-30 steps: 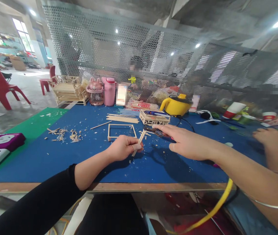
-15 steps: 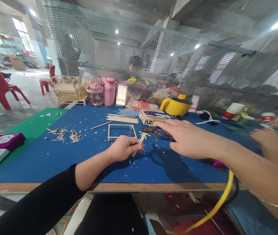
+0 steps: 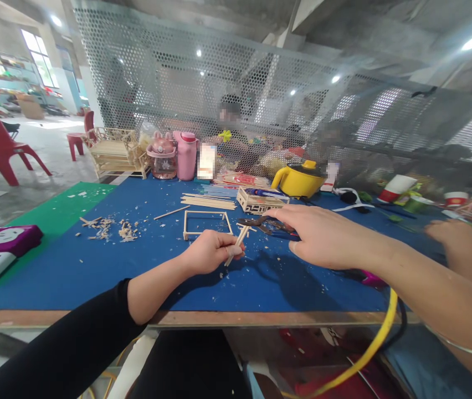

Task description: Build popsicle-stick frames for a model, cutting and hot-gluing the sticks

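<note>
My left hand is closed around a few short thin wooden sticks, which tilt up between thumb and fingers over the blue table mat. Their upper ends show a short crosspiece. From the right, my right hand holds dark-jawed pliers, fingers over the handles and thumb below. The jaws point left, close by the stick tops; whether they touch cannot be made out. Just behind my left hand lies a rectangular wooden stick frame.
Long sticks and a small wooden box with pens lie behind. Wood scraps are heaped at left. A yellow pot, a pink flask and a perforated screen line the back. Another person's arm is at right.
My right hand has closed on the pliers, and they have shifted slightly, their jaws now nearer the stick tops. My left hand and its sticks have stayed still.
</note>
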Available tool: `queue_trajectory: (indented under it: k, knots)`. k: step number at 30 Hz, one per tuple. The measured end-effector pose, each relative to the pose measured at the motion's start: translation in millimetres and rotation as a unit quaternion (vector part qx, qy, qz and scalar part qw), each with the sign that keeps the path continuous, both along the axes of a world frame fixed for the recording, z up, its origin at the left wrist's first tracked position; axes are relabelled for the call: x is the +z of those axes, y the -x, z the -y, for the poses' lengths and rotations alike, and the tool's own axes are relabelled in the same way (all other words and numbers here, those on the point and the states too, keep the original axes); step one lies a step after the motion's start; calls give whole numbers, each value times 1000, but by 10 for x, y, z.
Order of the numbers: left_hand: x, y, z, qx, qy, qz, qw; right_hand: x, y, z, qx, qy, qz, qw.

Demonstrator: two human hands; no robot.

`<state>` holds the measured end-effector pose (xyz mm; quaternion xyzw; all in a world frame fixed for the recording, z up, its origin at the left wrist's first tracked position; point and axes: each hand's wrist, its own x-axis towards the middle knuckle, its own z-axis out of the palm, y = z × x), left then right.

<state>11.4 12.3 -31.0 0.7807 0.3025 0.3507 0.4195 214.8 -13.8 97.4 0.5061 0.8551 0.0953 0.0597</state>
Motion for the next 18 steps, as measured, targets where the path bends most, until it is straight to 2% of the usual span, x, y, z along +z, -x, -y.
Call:
queue_trajectory:
  k: [8, 18]
  knots:
    - [-11, -1, -1, 1, 13, 6, 1000, -14, -34, -1, -14, -15, -14, 1000]
    - [-9, -21, -1, 5, 30, 3, 1000, 13, -55, 2, 16, -31, -14, 999]
